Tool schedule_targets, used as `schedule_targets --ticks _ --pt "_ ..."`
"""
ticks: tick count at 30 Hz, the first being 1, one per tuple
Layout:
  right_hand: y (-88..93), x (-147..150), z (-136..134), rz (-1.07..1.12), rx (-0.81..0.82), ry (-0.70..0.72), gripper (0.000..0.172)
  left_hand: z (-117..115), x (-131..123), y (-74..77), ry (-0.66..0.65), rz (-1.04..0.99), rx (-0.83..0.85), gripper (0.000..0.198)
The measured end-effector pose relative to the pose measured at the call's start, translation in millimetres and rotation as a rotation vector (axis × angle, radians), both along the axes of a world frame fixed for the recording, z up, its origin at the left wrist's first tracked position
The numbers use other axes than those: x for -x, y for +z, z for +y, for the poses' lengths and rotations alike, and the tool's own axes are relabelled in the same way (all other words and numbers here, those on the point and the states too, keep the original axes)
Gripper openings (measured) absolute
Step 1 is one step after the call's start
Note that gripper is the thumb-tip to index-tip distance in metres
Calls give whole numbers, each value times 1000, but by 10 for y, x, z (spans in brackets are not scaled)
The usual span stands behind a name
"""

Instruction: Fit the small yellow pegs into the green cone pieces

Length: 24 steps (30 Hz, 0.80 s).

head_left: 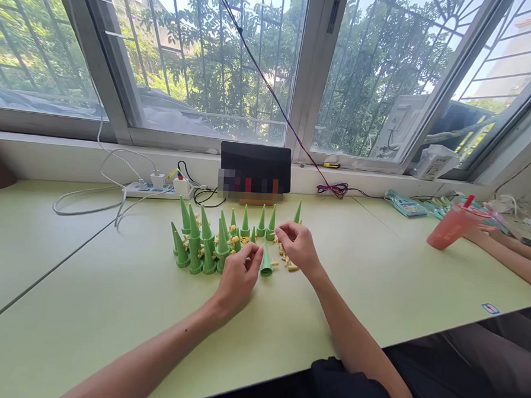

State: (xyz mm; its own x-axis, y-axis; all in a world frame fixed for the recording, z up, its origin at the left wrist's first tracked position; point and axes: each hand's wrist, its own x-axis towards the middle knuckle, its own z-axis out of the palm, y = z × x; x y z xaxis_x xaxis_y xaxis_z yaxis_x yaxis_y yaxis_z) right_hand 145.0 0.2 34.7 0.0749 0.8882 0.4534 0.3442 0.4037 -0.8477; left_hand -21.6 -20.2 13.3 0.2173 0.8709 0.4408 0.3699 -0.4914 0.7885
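Note:
Several green plastic cones [201, 243] stand upright in a cluster on the pale green table [109, 298], with small yellow pieces [241, 240] scattered among them. My left hand [239, 278] has its fingers curled, the fingertips touching a green cone [266, 263] that stands a little apart at the front. My right hand [298, 245] is pinched over more yellow pieces [290, 264] right of that cone; what its fingers hold is too small to name.
A dark tablet [255, 169] leans at the window sill behind the cones. A white power strip [159, 188] with cables lies at the left. Another person's arm [507, 253] holds a red cup [453, 225] at the right.

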Motion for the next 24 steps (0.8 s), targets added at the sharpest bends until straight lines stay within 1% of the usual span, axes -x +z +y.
schedule_targets --ticks 3,6,10,14,20,24 --pt "-1 -6 2 -2 -7 -56 29 7 3 -14 12 58 -34 30" --pt "9 -1 -5 -17 -13 -80 30 21 10 -44 23 121 -56 29" --pt "15 6 -11 -39 -35 -101 29 32 11 -78 34 196 -38 26" --pt "10 3 -11 -58 -43 -115 27 36 6 -101 31 247 -11 26" --pt "3 0 -10 -78 -39 -123 28 56 21 -141 18 356 -18 28" --pt "-5 7 -4 -76 -40 -119 27 66 29 -139 14 389 -20 26"
